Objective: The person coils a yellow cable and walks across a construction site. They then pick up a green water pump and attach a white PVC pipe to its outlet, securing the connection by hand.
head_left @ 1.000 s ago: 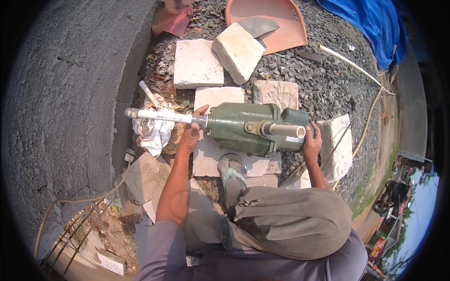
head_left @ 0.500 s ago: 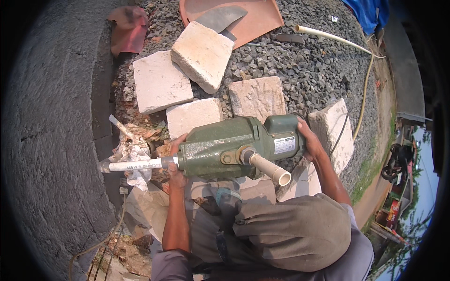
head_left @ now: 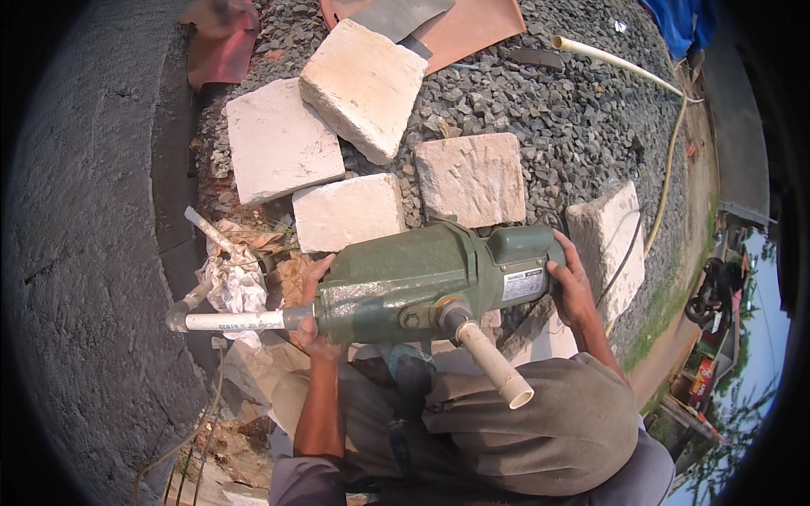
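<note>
A green electric water pump (head_left: 396,282) is held level across the front of me, above the slabs. My left hand (head_left: 316,316) grips its left end, fingers behind and thumb near the pipe joint. My right hand (head_left: 575,282) wraps round the motor end at the right. A white pipe (head_left: 240,321) runs left from the pump to a grey elbow. A cream pipe stub (head_left: 498,367) points toward me from a brass-coloured fitting, its open end showing. The pump's underside is hidden.
Several pale stone slabs (head_left: 283,139) lie on grey gravel (head_left: 591,126). A rough grey wall (head_left: 84,236) stands at the left, with crumpled paper (head_left: 236,282) around an upright pipe beside it. A cream hose (head_left: 607,59) and an orange sheet (head_left: 477,29) lie farther off.
The pump has come slightly nearer to me, both hands still on it. Its cream stub has tilted further down toward me. The slabs look a little shifted as the view moved.
</note>
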A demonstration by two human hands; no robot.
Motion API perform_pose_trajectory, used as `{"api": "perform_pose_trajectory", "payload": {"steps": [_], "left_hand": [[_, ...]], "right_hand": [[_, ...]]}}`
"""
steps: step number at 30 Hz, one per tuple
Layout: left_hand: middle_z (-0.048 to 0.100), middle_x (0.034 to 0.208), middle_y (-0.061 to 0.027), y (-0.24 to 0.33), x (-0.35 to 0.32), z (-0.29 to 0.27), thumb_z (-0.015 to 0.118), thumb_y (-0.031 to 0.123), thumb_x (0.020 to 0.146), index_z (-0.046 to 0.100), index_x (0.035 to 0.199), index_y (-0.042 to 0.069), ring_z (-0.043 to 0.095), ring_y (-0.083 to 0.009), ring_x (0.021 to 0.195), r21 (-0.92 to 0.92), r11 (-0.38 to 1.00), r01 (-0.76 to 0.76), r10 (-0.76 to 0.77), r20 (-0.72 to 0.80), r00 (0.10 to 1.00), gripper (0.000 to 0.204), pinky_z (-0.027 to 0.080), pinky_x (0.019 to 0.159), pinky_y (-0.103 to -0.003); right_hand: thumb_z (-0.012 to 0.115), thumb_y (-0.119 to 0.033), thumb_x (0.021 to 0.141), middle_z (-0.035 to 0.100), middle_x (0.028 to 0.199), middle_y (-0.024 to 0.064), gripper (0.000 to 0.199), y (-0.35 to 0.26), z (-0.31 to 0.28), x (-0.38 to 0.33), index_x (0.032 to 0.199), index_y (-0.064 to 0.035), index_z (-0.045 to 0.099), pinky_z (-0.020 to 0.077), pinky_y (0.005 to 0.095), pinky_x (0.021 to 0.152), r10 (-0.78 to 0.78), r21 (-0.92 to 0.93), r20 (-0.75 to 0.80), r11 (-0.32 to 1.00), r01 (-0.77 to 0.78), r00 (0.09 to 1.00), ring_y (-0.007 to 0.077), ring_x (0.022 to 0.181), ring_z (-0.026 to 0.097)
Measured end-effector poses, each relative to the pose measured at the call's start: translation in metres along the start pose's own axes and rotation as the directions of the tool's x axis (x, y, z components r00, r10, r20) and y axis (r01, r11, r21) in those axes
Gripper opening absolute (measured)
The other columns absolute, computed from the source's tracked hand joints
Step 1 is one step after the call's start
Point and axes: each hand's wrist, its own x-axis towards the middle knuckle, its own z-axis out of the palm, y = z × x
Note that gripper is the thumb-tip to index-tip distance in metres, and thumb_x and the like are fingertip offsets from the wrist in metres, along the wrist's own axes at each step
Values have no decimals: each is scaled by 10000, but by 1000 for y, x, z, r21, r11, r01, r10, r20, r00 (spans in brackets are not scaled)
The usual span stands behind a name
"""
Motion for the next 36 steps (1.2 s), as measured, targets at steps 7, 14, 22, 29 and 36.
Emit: {"api": "perform_pose_trajectory", "payload": {"steps": [7,14,22,29,36], "left_hand": [[452,1240,-172,-1,-11,-5,369,776,738,498,1219,-100,401,-275,1214,53,998,25,-26,24,999,1008,274,1057,-400],[429,1268,-173,-7,-24,-4,398,785,716,453,1254,-99,420,-282,1203,-59,997,55,-56,-4,998,1037,298,1044,-402],[429,1257,-163,2,-20,-1,372,797,720,480,1241,-93,406,-279,1210,-116,993,29,-23,52,998,1037,266,1063,-400],[470,1248,-155,-12,-19,-24,361,772,755,512,1242,-55,421,-228,1199,70,997,42,-49,92,995,971,284,1047,-355],[500,1223,-117,0,-24,-12,406,691,791,453,1284,-51,487,-199,1122,-152,982,113,-92,134,987,892,379,973,-334]], "right_hand": [[500,-58,791,467,1301,108,638,15,2,-25,1410,-45,344,327,304,1014,17,-25,-118,999,-20,993,202,1169,464],[520,-150,788,492,1259,107,649,27,-2,-36,1412,-65,362,330,311,995,17,-68,-145,997,-27,989,211,1140,458],[519,-182,797,498,1263,120,639,31,-3,-39,1406,-62,369,336,308,999,-49,-215,-139,976,18,989,207,1142,468],[470,-360,951,454,1317,118,577,46,-5,-30,1420,-69,305,370,314,988,-95,-185,-118,980,72,988,203,1150,479],[532,-328,934,459,1303,129,576,52,-1,-37,1421,-114,311,396,319,976,-45,44,-71,998,48,996,213,1135,493]]}}
